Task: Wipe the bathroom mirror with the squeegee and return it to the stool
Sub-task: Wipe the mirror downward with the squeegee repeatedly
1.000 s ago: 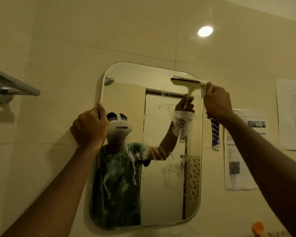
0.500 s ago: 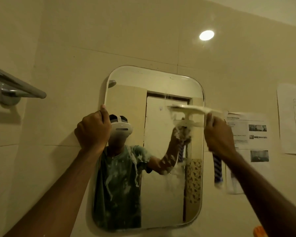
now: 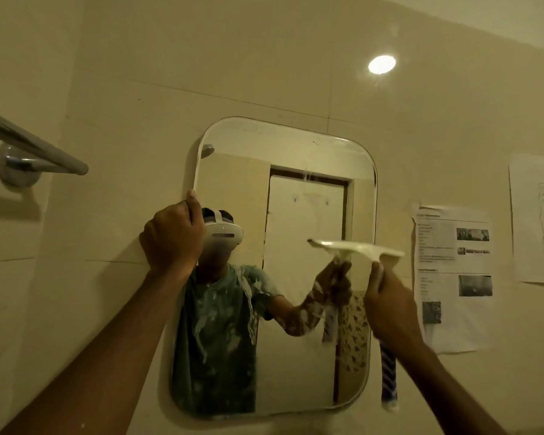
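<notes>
Squeegee (image 3: 358,248), one only, lies at the right edge of the one mirror (image 3: 296,152), blade level, handle pointing down; right grip (image 3: 390,309) curls round the handle, left grip (image 3: 171,237) clasps the mirror's left edge.

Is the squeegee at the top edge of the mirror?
No, the squeegee is about halfway down the mirror, on its right side.

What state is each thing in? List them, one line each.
mirror: wall-mounted, foam streaks lower left, upper part clear.
squeegee: blade on mirror's right half, mid-height.
right hand: grips squeegee handle.
left hand: holds mirror's left edge.
printed sheet: stuck on wall.
</notes>
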